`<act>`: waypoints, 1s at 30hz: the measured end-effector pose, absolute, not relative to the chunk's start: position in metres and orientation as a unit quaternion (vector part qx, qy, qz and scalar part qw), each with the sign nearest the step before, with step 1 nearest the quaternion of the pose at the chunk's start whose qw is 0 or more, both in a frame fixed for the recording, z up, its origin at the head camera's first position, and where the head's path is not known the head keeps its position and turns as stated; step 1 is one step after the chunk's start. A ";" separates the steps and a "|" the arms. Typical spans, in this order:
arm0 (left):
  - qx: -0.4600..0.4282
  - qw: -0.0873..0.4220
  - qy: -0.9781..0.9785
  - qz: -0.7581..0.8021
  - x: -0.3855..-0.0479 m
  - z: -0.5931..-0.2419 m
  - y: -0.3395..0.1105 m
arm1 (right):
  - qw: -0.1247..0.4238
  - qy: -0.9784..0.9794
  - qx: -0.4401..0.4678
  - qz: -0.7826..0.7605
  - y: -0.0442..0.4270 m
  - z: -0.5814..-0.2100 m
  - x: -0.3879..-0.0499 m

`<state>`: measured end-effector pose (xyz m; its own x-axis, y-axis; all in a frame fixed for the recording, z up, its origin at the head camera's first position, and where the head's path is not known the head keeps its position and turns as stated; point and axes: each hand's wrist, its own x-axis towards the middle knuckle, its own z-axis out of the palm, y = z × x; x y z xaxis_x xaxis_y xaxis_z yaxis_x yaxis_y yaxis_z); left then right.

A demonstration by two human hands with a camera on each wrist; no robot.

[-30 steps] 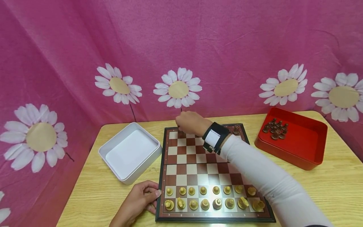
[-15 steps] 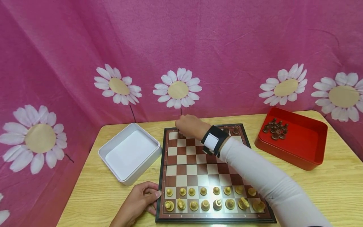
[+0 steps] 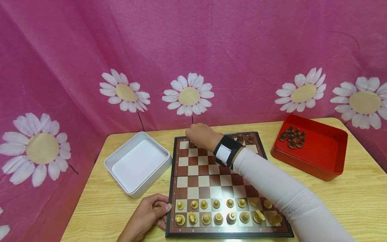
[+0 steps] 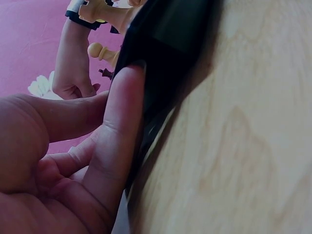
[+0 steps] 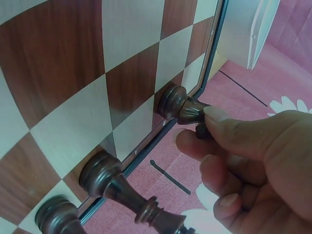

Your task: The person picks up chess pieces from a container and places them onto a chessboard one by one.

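Thumb and fingers of my right hand [image 3: 202, 135] [image 5: 263, 156] pinch the top of a dark chess piece [image 5: 190, 111]. Its base meets a brown square in the far row of the chessboard [image 3: 192, 181], second from the left. One pale square separates it from a tall dark piece with a pointed top [image 5: 122, 192]. My left hand [image 3: 148, 213] [image 4: 68, 151] grips the board's left edge by the near corner, thumb and a finger against the dark rim. Two rows of gold pieces [image 3: 218, 218] stand along the near side.
A white box [image 3: 139, 164] lies left of the board. To the right, a red box [image 3: 320, 151] holds several dark pieces [image 3: 292, 137]. More dark pieces [image 3: 250, 138] stand at the board's far right. Behind the table hangs a pink flowered cloth [image 3: 242, 67].
My right hand and wrist have dropped slightly toward me, uncovering more of the dark pieces at the far right. The left hand keeps its grip on the board.
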<state>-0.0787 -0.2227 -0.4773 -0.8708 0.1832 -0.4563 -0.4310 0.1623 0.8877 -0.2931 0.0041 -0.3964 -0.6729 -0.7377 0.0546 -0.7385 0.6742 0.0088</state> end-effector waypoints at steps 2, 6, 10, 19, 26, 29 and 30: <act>-0.085 0.240 0.723 0.642 -0.079 -0.478 -0.223 | 0.036 -0.913 0.406 0.006 0.005 -0.397 -0.293; -0.085 0.240 0.722 0.643 -0.079 -0.478 -0.223 | 0.031 -0.914 0.405 0.013 0.006 -0.399 -0.293; -0.084 0.240 0.723 0.642 -0.079 -0.478 -0.223 | 0.028 -0.913 0.406 0.016 0.007 -0.399 -0.293; -0.088 0.244 0.723 0.640 -0.079 -0.477 -0.224 | 0.032 -0.915 0.403 0.010 0.010 -0.387 -0.293; -0.088 0.250 0.724 0.638 -0.079 -0.476 -0.224 | 0.018 -0.925 0.380 0.017 0.023 -0.371 -0.295; -0.087 0.251 0.723 0.638 -0.080 -0.477 -0.224 | 0.017 -0.930 0.367 0.029 0.032 -0.363 -0.295; -0.087 0.250 0.723 0.637 -0.080 -0.477 -0.224 | 0.018 -0.931 0.362 0.031 0.036 -0.360 -0.295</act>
